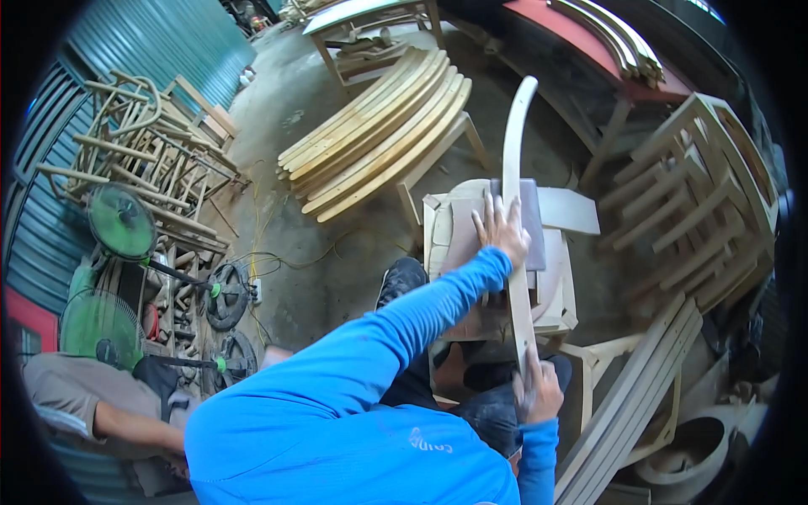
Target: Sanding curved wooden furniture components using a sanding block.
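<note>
A long, pale, curved wooden slat (pixel 514 135) lies lengthwise in front of me, its far end bending right. My left hand (pixel 502 231) rests across the slat's middle with its fingers stretched and spread. Nearer to me, my right hand (pixel 539 392) is closed around the slat's lower end. Under the slat is a grey-brown, flat-faced block or pad (pixel 532 220), set on a small wooden stand (pixel 555 307). A pale flat board (pixel 569 210) juts out to the right of the pad. The underside of the slat is hidden.
Stacked curved slats (pixel 379 126) lie on a low bench ahead. Wooden chair frames (pixel 699 185) stand at right, beside long straight boards (pixel 631 404). Green fans (pixel 122 220) and piled chair parts (pixel 143 151) are at left. Another person's arm (pixel 139 427) shows at lower left. Cables cross the floor.
</note>
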A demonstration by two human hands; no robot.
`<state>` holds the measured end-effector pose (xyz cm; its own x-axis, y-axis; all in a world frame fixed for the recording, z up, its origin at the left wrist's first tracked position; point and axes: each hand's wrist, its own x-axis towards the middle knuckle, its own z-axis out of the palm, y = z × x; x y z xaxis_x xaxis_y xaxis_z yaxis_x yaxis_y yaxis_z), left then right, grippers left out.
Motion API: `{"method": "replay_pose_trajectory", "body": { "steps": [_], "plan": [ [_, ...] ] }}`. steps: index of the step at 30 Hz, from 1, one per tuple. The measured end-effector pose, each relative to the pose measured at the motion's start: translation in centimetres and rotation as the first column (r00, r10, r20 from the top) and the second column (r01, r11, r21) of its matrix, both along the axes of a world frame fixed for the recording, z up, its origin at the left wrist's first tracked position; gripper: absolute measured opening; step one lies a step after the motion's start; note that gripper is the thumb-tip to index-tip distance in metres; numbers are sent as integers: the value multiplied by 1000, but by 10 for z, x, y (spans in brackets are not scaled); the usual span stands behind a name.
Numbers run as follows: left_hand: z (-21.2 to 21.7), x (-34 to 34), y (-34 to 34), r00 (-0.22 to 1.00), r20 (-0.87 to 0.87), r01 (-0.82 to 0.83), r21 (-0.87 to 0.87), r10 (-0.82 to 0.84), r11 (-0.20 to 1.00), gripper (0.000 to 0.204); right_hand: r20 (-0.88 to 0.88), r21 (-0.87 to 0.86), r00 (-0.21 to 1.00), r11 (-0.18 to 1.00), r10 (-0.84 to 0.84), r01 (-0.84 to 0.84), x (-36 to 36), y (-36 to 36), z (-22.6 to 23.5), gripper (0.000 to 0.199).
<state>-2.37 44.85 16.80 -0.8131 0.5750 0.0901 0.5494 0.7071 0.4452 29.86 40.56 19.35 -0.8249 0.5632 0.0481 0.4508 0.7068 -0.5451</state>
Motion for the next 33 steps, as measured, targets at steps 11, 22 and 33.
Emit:
{"method": "replay_pose_trajectory", "body": {
  "steps": [11, 22, 33],
  "plan": [
    [-14, -65, 22, 992, -103, 81, 99, -71, 992, 77, -62, 356, 990, 930, 126, -95, -61, 12, 0, 61],
    [-6, -210, 87, 992, 25, 120, 102, -123, 987, 82, 43, 470, 998, 881, 42, -57, -205, 54, -8, 53],
    [40, -285, 146, 972, 104, 193, 173, -212, 966, 72, 24, 579, 999, 814, 33, -41, -312, 117, -11, 54]
  ]
}}
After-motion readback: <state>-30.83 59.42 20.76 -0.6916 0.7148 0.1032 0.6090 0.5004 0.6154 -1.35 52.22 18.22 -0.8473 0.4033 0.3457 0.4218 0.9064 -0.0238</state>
